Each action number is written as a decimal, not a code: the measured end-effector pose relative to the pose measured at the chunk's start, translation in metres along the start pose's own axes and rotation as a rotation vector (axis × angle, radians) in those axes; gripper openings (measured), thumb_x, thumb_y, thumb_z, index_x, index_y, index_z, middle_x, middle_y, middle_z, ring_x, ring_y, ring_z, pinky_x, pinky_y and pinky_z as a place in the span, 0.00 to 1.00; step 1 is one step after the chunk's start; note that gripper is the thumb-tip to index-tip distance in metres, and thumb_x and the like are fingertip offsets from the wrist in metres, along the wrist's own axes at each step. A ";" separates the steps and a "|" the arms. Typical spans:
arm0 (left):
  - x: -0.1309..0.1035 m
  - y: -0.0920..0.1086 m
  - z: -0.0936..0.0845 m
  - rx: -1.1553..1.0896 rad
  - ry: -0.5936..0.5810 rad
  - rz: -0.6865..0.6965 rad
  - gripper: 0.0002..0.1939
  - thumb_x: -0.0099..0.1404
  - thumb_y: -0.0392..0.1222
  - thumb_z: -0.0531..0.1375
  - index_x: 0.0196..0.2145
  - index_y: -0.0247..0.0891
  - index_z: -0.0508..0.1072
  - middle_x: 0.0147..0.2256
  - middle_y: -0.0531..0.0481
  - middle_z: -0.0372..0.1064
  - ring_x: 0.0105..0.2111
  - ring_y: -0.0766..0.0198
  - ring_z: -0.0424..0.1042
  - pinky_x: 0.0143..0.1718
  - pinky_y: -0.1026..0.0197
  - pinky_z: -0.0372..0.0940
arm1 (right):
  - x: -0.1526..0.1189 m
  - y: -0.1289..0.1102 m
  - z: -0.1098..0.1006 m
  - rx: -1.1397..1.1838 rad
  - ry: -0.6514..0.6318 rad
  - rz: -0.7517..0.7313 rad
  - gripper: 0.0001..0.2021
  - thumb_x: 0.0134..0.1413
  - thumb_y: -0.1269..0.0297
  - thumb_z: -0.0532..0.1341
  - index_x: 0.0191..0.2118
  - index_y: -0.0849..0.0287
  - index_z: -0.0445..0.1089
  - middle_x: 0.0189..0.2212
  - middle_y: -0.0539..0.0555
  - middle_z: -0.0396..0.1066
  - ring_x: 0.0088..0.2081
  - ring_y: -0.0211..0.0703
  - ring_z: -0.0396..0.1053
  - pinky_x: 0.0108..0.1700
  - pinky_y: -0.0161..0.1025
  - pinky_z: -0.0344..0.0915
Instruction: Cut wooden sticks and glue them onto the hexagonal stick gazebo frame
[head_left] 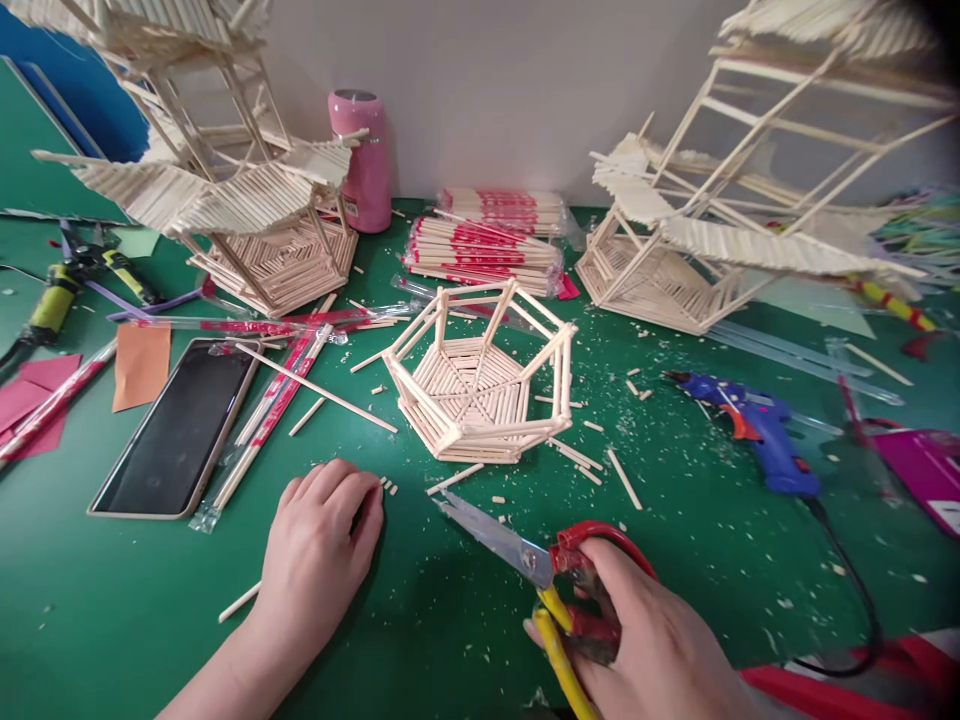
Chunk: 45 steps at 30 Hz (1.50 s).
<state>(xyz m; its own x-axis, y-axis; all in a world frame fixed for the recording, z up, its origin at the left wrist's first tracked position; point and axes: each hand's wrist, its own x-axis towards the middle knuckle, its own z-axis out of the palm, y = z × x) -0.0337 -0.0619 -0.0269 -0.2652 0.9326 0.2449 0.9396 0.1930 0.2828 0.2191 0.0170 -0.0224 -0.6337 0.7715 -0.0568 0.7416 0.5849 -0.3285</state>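
My right hand (637, 630) is wrapped round the handles of a pair of scissors (502, 540) with red and yellow grips. Their blades look nearly closed and point up and left, the tips close to a short stick (455, 478). My left hand (322, 540) rests on the table, fingers curled and thumb near the index finger. Whatever it may hold is hidden. Tiny cut stick pieces (388, 486) lie right beside its fingertips. Beyond both hands stands a small open frame of wooden sticks (469, 385), with a ring of posts and a patterned stick floor.
Stick pagodas stand at left (262, 210) and right (660, 250). A pink flask (364, 165) and packs of sticks (484, 250) are at the back. A phone (176, 430) lies left, a blue glue gun (750, 425) with its cord right. Offcuts litter the green table (420, 640).
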 end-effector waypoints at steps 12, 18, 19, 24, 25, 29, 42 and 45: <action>-0.002 0.001 -0.002 -0.041 0.008 0.012 0.10 0.64 0.37 0.52 0.29 0.35 0.71 0.27 0.48 0.68 0.27 0.61 0.68 0.28 0.59 0.62 | 0.002 0.002 -0.002 -0.015 -0.010 -0.086 0.14 0.43 0.61 0.59 0.36 0.55 0.55 0.24 0.53 0.73 0.25 0.47 0.74 0.18 0.34 0.66; 0.000 0.000 -0.002 -0.060 -0.006 0.022 0.10 0.64 0.37 0.51 0.30 0.35 0.71 0.27 0.48 0.68 0.28 0.62 0.68 0.28 0.60 0.63 | 0.007 -0.001 -0.003 -0.031 0.026 -0.117 0.14 0.42 0.63 0.59 0.36 0.55 0.54 0.23 0.52 0.72 0.23 0.45 0.73 0.17 0.34 0.64; 0.000 -0.001 -0.002 -0.060 -0.009 0.022 0.10 0.64 0.37 0.51 0.30 0.35 0.71 0.28 0.48 0.68 0.28 0.62 0.68 0.28 0.60 0.63 | 0.007 -0.002 -0.004 -0.030 0.031 -0.120 0.14 0.42 0.62 0.59 0.36 0.55 0.54 0.23 0.52 0.71 0.22 0.45 0.73 0.17 0.34 0.65; -0.001 -0.001 -0.002 -0.062 -0.011 0.028 0.10 0.64 0.37 0.52 0.30 0.36 0.71 0.28 0.48 0.68 0.28 0.62 0.69 0.29 0.60 0.63 | 0.007 -0.004 -0.006 -0.038 0.033 -0.119 0.14 0.42 0.62 0.59 0.35 0.54 0.53 0.21 0.49 0.70 0.21 0.44 0.72 0.18 0.34 0.65; -0.001 -0.001 -0.003 -0.063 -0.011 0.026 0.10 0.64 0.37 0.52 0.30 0.36 0.71 0.28 0.48 0.68 0.28 0.62 0.69 0.29 0.60 0.63 | 0.006 -0.004 -0.006 -0.044 0.042 -0.120 0.14 0.42 0.62 0.59 0.35 0.54 0.53 0.21 0.49 0.69 0.21 0.44 0.71 0.18 0.34 0.65; -0.001 -0.001 -0.002 -0.073 -0.021 0.009 0.10 0.64 0.37 0.51 0.29 0.36 0.71 0.28 0.48 0.68 0.28 0.62 0.68 0.28 0.60 0.62 | 0.005 -0.003 -0.006 -0.052 0.062 -0.123 0.15 0.41 0.61 0.60 0.34 0.54 0.53 0.20 0.48 0.68 0.20 0.43 0.70 0.17 0.34 0.64; 0.000 -0.001 -0.002 -0.083 -0.030 -0.009 0.10 0.64 0.37 0.52 0.29 0.35 0.71 0.27 0.48 0.68 0.28 0.60 0.69 0.28 0.59 0.60 | 0.005 -0.003 -0.002 -0.072 0.052 -0.106 0.15 0.40 0.61 0.61 0.32 0.54 0.52 0.21 0.48 0.67 0.18 0.41 0.68 0.17 0.34 0.62; 0.001 -0.002 -0.001 -0.083 -0.027 0.002 0.10 0.64 0.37 0.52 0.29 0.35 0.71 0.28 0.47 0.68 0.28 0.60 0.68 0.28 0.59 0.59 | 0.005 -0.002 -0.003 -0.073 0.060 -0.110 0.15 0.40 0.61 0.61 0.32 0.54 0.52 0.21 0.49 0.68 0.18 0.42 0.68 0.16 0.34 0.62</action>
<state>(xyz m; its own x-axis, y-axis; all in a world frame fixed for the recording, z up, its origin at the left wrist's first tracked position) -0.0355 -0.0618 -0.0266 -0.2566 0.9410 0.2206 0.9186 0.1665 0.3583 0.2150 0.0204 -0.0190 -0.6991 0.7142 0.0330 0.6839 0.6815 -0.2604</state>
